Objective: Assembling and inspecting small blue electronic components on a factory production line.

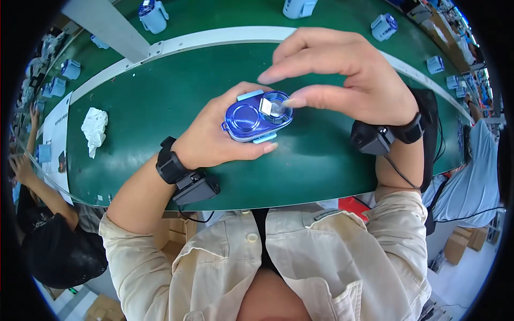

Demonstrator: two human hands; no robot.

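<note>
My left hand (209, 128) is wrapped round a small container with a glossy dark blue top (245, 117), held above the green table. Light blue tabs stick out on two sides of it, and its lower body is hidden from above. A clear round cap (278, 108) with a small white label sits at the right end of the top. Over that end, my right hand (342, 72) has its thumb and fingers spread apart with nothing between them. The thumb tip is right at the cap's edge; whether it touches, I cannot tell.
A crumpled white tissue (95, 131) lies left on the green table (300, 176). Beyond a pale metal rail (214, 38) stand several similar light blue containers (153, 17). A grey post (107, 27) rises at the upper left. Other people are at both sides.
</note>
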